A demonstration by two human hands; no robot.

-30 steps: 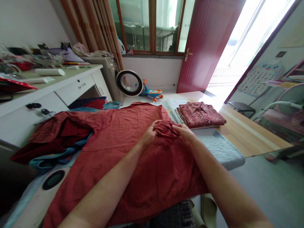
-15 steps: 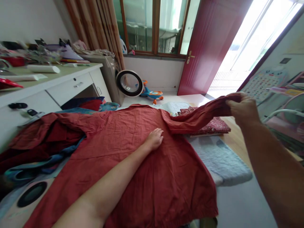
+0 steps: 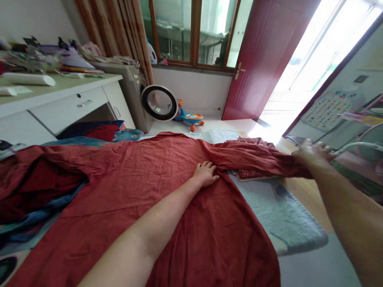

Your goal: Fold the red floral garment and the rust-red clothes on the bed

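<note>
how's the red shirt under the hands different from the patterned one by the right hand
The red shirt is plain and spread open flat; the patterned shirt carries a small print and lies folded. The red shirt covers most of the surface and is held by both hands, left hand pressing it, right hand gripping its sleeve; the patterned shirt is far smaller, untouched and partly hidden under that sleeve. Both are reddish.

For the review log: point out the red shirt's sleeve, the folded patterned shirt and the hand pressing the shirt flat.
red shirt's sleeve [image 3: 254, 157], head view, mid-length of sleeve
folded patterned shirt [image 3: 249, 173], head view, edge below the sleeve
left hand [image 3: 206, 173], head view, back of hand
</note>
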